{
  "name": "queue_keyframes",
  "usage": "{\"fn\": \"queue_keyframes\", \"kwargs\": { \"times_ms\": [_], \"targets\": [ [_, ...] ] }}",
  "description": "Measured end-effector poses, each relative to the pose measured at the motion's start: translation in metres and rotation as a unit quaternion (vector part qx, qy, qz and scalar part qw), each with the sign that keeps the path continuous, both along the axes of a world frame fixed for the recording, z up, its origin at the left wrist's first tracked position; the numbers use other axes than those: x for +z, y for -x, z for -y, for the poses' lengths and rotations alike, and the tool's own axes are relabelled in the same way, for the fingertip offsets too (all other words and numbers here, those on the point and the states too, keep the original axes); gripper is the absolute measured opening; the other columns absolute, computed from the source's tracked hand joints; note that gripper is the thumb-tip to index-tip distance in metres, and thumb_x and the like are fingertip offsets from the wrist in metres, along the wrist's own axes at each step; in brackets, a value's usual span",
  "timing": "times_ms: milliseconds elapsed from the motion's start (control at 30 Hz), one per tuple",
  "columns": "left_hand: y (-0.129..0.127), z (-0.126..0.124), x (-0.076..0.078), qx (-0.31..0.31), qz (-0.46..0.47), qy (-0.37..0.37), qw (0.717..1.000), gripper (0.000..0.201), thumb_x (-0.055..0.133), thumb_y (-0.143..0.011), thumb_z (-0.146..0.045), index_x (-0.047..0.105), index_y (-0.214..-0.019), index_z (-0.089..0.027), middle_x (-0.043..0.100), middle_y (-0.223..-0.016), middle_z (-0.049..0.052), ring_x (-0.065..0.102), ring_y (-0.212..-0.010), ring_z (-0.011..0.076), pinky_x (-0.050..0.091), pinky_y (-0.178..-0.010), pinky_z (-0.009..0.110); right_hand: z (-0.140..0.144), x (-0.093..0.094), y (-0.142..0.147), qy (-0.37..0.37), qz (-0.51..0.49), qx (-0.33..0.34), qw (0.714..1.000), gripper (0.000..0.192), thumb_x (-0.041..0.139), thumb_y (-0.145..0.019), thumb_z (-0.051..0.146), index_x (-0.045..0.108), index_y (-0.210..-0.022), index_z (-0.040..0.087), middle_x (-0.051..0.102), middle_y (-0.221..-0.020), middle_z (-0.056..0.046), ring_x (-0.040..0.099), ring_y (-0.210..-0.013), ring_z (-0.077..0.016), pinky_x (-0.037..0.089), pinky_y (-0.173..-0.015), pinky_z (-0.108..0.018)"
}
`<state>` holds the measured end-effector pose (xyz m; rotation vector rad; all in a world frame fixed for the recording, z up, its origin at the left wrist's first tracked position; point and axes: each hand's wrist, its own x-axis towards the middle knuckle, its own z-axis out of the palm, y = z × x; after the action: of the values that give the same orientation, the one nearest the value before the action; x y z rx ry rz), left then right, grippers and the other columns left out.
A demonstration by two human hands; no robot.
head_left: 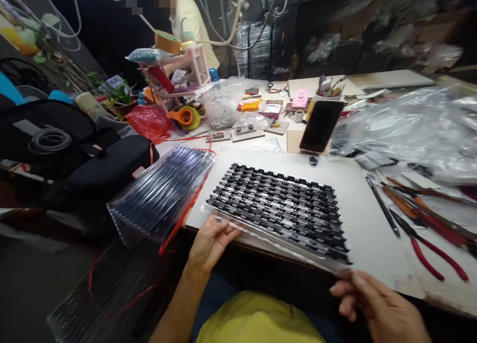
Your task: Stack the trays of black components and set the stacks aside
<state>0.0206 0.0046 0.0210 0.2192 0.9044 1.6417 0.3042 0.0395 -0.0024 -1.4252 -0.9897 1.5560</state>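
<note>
A transparent plastic tray (pixel 261 229) holds rows of small black parts (pixel 276 204) over the near edge of a white work board. My left hand (pixel 212 241) pinches the tray's near left edge between thumb and fingers. At the near right corner, my right hand (pixel 376 298) grips the same tray, thumb on top and fingers curled below. To the left lies a stack of similar transparent trays (pixel 164 189) with dark contents, a red plastic string (pixel 181 223) along its side. What the small black parts are, I cannot make out.
Pliers with red handles (pixel 428 256) and a black pen (pixel 382 206) lie at right. A phone (pixel 321 127) stands upright behind the tray. Plastic bags (pixel 413 129) fill the back right. A black chair (pixel 108 164) stands at left; another person (pixel 194 20) is at the back.
</note>
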Motion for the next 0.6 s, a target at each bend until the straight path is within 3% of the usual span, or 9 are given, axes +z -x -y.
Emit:
{"fn": "queue_keyframes", "kwargs": {
  "times_ms": [100,233,367,433,500,533,600],
  "targets": [
    [0.008,-0.007,-0.006,0.05,0.013,0.022,0.998,0.052,0.049,-0.078,0.002,0.045,-0.127,-0.015,0.066,-0.105,0.01,0.063,-0.102,0.0213,0.042,-0.101,0.047,0.021,-0.008,0.016,0.045,-0.021,0.098,0.994,0.043,0.068,-0.067,0.057,0.069,-0.074,0.015,0.067,-0.06,-0.009,0.056,-0.042,-0.016,0.044,-0.04,-0.028],
    [0.006,-0.014,-0.011,0.131,0.002,-0.004,0.991,0.06,0.046,-0.077,0.0,0.037,-0.136,-0.01,0.05,-0.132,0.021,0.049,-0.123,0.0258,0.037,-0.106,0.045,0.039,-0.017,0.051,0.077,-0.059,0.167,0.981,0.047,0.061,-0.073,0.06,0.066,-0.079,0.014,0.066,-0.061,-0.006,0.056,-0.042,-0.0117,0.04,-0.042,-0.022],
    [-0.002,-0.01,-0.017,0.17,-0.05,-0.015,0.984,0.052,0.052,-0.079,-0.009,0.047,-0.13,-0.013,0.038,-0.144,0.018,0.038,-0.131,0.0258,0.035,-0.107,0.039,0.035,-0.017,0.066,0.035,-0.016,0.25,0.968,0.046,0.051,-0.081,0.059,0.064,-0.075,0.015,0.065,-0.06,-0.003,0.055,-0.041,-0.0102,0.037,-0.04,-0.02],
    [-0.004,-0.005,-0.019,0.156,-0.068,-0.014,0.985,0.047,0.054,-0.08,-0.012,0.052,-0.127,-0.017,0.039,-0.145,0.015,0.036,-0.133,0.0257,0.034,-0.108,0.039,0.02,-0.002,0.059,-0.021,0.049,0.308,0.95,0.045,0.05,-0.083,0.054,0.061,-0.061,0.016,0.061,-0.054,-0.002,0.054,-0.041,-0.0105,0.036,-0.04,-0.02],
    [-0.005,-0.001,-0.021,0.136,-0.082,-0.016,0.987,0.047,0.054,-0.081,-0.013,0.052,-0.127,-0.02,0.04,-0.144,0.013,0.036,-0.133,0.0252,0.032,-0.109,0.04,0.001,0.027,0.043,-0.098,0.081,0.33,0.935,0.042,0.052,-0.084,0.049,0.061,-0.056,0.018,0.059,-0.05,-0.002,0.054,-0.044,-0.0121,0.04,-0.043,-0.022],
    [-0.006,0.001,-0.021,0.13,-0.089,-0.017,0.987,0.047,0.054,-0.081,-0.013,0.051,-0.128,-0.022,0.042,-0.143,0.012,0.036,-0.133,0.0248,0.032,-0.109,0.04,-0.009,0.045,0.034,-0.141,0.065,0.31,0.938,0.035,0.054,-0.082,0.046,0.067,-0.064,0.019,0.063,-0.056,-0.003,0.057,-0.049,-0.0138,0.044,-0.046,-0.023],
    [-0.007,0.002,-0.02,0.124,-0.101,-0.02,0.987,0.049,0.054,-0.082,-0.013,0.05,-0.129,-0.023,0.044,-0.141,0.012,0.036,-0.133,0.0237,0.031,-0.11,0.04,-0.021,0.086,0.018,-0.236,0.003,0.205,0.95,0.025,0.059,-0.08,0.044,0.072,-0.077,0.022,0.066,-0.064,-0.004,0.062,-0.059,-0.0174,0.049,-0.055,-0.027]
  ]
}}
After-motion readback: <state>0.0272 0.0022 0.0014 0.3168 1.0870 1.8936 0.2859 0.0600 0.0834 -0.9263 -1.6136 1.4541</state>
